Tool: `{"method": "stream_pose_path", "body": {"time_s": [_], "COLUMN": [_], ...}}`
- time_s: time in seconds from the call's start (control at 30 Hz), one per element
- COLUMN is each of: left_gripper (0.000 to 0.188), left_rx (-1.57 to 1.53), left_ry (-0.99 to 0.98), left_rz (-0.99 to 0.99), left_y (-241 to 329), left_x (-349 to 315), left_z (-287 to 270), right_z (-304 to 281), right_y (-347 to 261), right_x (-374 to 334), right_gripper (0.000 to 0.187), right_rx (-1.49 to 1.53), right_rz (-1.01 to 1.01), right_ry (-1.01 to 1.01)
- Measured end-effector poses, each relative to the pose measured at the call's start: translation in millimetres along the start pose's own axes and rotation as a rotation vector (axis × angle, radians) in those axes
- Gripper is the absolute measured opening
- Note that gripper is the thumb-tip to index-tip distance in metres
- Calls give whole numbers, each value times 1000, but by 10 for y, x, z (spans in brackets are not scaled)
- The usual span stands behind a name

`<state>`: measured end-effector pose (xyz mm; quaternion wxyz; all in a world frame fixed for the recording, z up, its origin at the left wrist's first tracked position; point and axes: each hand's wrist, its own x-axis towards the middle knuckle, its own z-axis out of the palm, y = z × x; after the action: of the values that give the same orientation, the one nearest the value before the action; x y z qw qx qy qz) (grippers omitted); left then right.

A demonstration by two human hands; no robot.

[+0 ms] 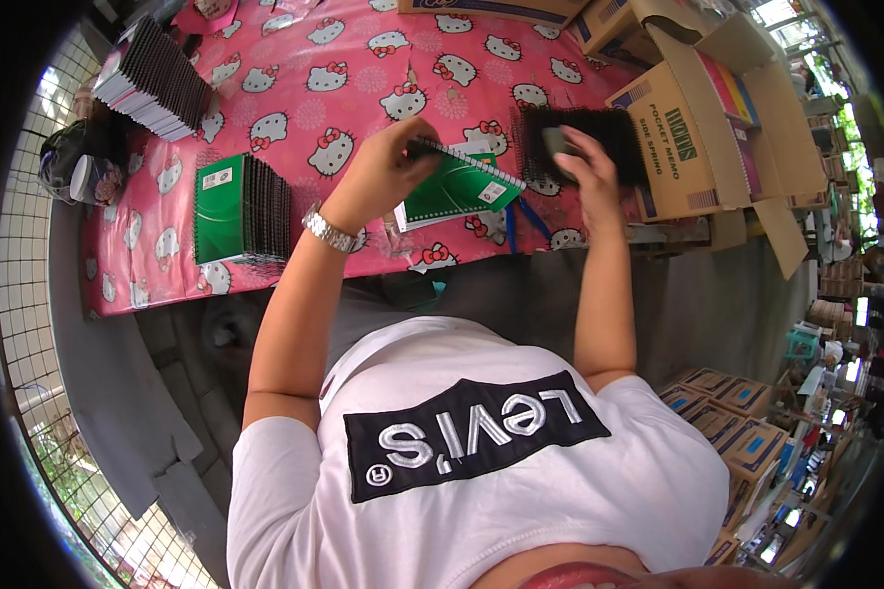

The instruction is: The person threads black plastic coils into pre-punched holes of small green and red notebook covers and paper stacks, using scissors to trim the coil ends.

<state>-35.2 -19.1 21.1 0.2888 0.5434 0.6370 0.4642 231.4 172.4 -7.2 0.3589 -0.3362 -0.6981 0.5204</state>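
My left hand [388,162], with a metal watch at the wrist, is closed at the upper left end of a green spiral notebook [462,189]. The notebook lies tilted on the table, its coil edge facing away from me; dark coil shows by my fingers. White pages or a second notebook stick out beneath it. To the right, my right hand [591,177] is closed on a small dark grey-green piece [556,142], slightly blurred, whose kind I cannot make out. That hand is over the edge of a pile of black spiral coils [599,126]. Blue-handled pliers [527,224] lie between notebook and pile.
A stack of green spiral notebooks [228,209] stands left, another stack [157,83] behind it. A black bag [64,162] and white cup [90,180] sit far left. An open cardboard box [673,137] with notebooks stands right, on the pink patterned tablecloth [304,98]. More cartons [732,427] are behind right.
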Motion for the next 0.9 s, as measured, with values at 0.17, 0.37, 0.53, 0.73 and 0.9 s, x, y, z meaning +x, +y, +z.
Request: {"method": "stream_pose_path", "body": {"time_s": [0.17, 0.37, 0.53, 0.73, 0.9], "left_gripper": [16, 24, 32, 23, 25], "left_rx": [-268, -10, -56, -95, 28], "left_ry": [272, 468, 432, 444, 461], "left_rz": [-90, -45, 12, -75, -26], "left_y": [-32, -128, -118, -46, 32], "left_x": [-303, -411, -349, -436, -398], "left_z": [141, 279, 337, 285, 313], "right_z": [-712, -145, 460, 332, 338], "right_y": [1109, 968, 1071, 1106, 551], "right_x": [-569, -858, -1088, -1035, -1011], "right_gripper": [50, 49, 58, 62, 54], "right_rx": [-915, -1114, -1080, -951, -324], "right_rz": [17, -250, -174, -190, -81], "right_ry": [396, 501, 23, -5, 279]}}
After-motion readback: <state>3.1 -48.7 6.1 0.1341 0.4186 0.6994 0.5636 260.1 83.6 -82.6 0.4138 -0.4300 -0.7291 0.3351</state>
